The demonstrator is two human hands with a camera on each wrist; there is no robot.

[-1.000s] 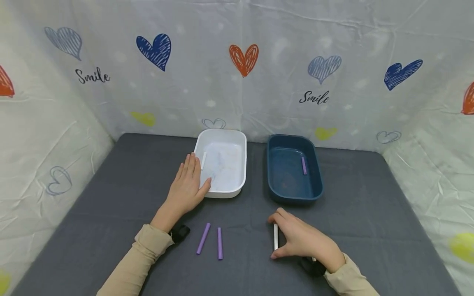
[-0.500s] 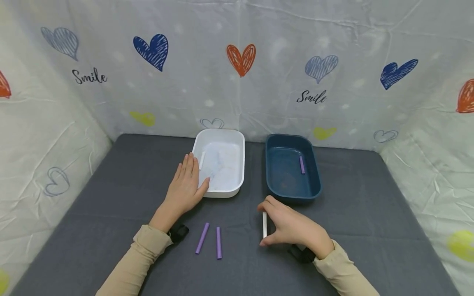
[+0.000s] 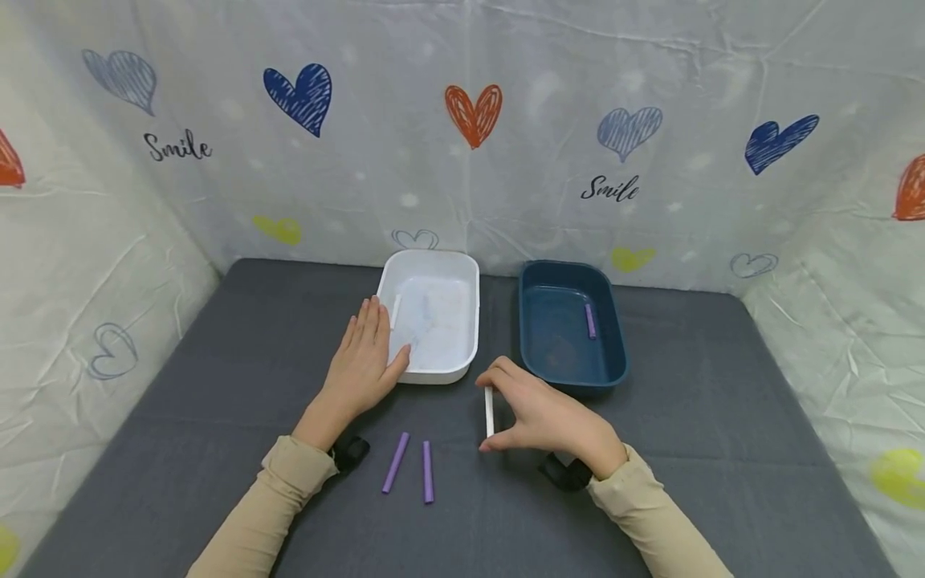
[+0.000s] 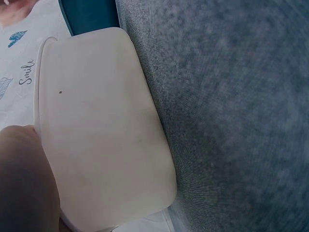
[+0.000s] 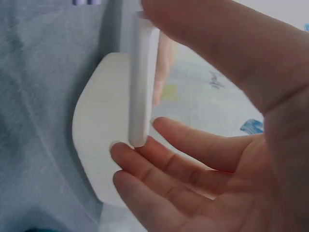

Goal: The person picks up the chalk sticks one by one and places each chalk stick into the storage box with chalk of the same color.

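Note:
My right hand (image 3: 531, 417) pinches a white stick (image 3: 489, 411) end to end between thumb and fingers, lifted just in front of the white tray (image 3: 466, 353). The right wrist view shows that white stick (image 5: 142, 77) upright against my fingers (image 5: 193, 150). My left hand (image 3: 364, 361) lies flat with straight fingers against the white tray's left wall, where the left wrist view shows the tray wall (image 4: 96, 130). Another white stick (image 3: 396, 311) lies inside the white tray. A purple stick (image 3: 590, 319) lies in the dark blue tray (image 3: 538, 353).
Two purple sticks (image 3: 395, 462) (image 3: 427, 471) lie side by side on the grey cloth (image 3: 723, 401) between my arms. Heart-printed fabric walls (image 3: 108, 265) close in the table at the back and both sides.
My right hand has lifted the white stick off the cloth and carried it left and forward toward the white tray. The left hand has stayed put.

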